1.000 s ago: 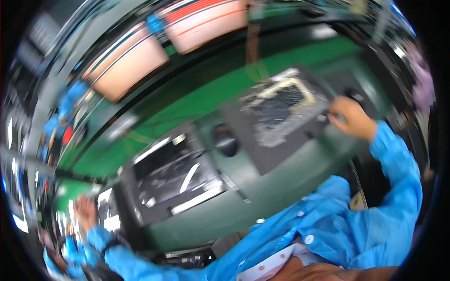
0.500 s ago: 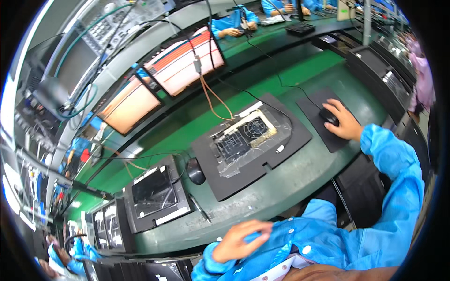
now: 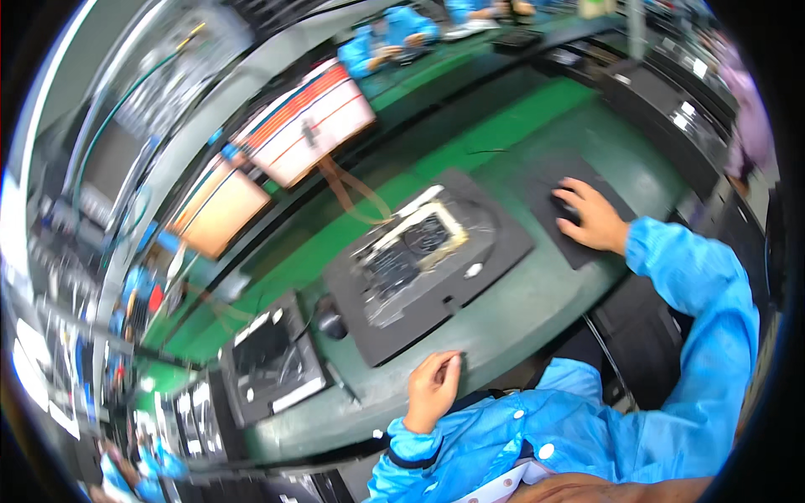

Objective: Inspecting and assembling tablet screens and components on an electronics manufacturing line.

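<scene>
My right hand (image 3: 594,221) rests on a black computer mouse (image 3: 563,206), its fingers over the front and side, on a dark mouse pad (image 3: 608,186). My left hand (image 3: 431,391) hovers by the table's near edge with its fingers curled in and the thumb against them; I see nothing in it. Ahead of it lies a black board (image 3: 412,342) bearing a taped dark device fixture with a pale frame (image 3: 455,224). Left of that board sits a second black mouse (image 3: 330,322). Further left is another dark board with a glossy black panel (image 3: 263,345).
Two lit monitors (image 3: 310,121) stand tilted beyond the table, with cables hanging in front. A pen (image 3: 342,384) lies between the left board and the near edge. Black trays (image 3: 662,109) flank the table on the right. Co-workers in blue sleeves (image 3: 394,38) sit across.
My left hand has risen toward the table's edge and its fingers have curled in from being apart. My right hand stays on the mouse. The whole view has shifted and blurred.
</scene>
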Tool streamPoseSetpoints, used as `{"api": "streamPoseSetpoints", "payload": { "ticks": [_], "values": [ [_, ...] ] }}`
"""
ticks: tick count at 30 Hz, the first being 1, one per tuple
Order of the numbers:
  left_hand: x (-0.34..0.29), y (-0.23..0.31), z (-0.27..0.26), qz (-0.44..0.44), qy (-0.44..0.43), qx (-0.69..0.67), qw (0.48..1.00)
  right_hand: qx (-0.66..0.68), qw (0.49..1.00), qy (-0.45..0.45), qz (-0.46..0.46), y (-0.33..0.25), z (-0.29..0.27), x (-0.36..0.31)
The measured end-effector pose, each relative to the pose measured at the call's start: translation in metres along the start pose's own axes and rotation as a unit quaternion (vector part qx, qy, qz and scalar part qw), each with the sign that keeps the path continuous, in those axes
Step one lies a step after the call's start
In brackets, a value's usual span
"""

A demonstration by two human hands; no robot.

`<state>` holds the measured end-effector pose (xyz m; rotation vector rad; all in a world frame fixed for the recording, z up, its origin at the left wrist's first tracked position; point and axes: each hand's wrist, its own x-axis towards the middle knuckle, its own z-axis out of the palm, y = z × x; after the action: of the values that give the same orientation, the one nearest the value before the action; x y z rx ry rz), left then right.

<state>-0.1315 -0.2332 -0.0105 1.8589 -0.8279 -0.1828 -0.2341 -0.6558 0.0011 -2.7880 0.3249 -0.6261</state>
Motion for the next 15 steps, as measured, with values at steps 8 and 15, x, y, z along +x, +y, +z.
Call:
{"api": "streamPoseSetpoints", "payload": {
  "ticks": [8, 15],
  "values": [
    [-0.013, -0.002, -0.009, -0.008, 0.01, 0.035, 0.999, -0.108, 0.993, 0.026, 0.032, 0.048, -0.078, 0.057],
    [-0.014, -0.012, -0.007, -0.014, 0.024, 0.032, 0.999, -0.283, 0.903, -0.12, 0.301, 0.233, -0.206, 0.012]
  ]
}}
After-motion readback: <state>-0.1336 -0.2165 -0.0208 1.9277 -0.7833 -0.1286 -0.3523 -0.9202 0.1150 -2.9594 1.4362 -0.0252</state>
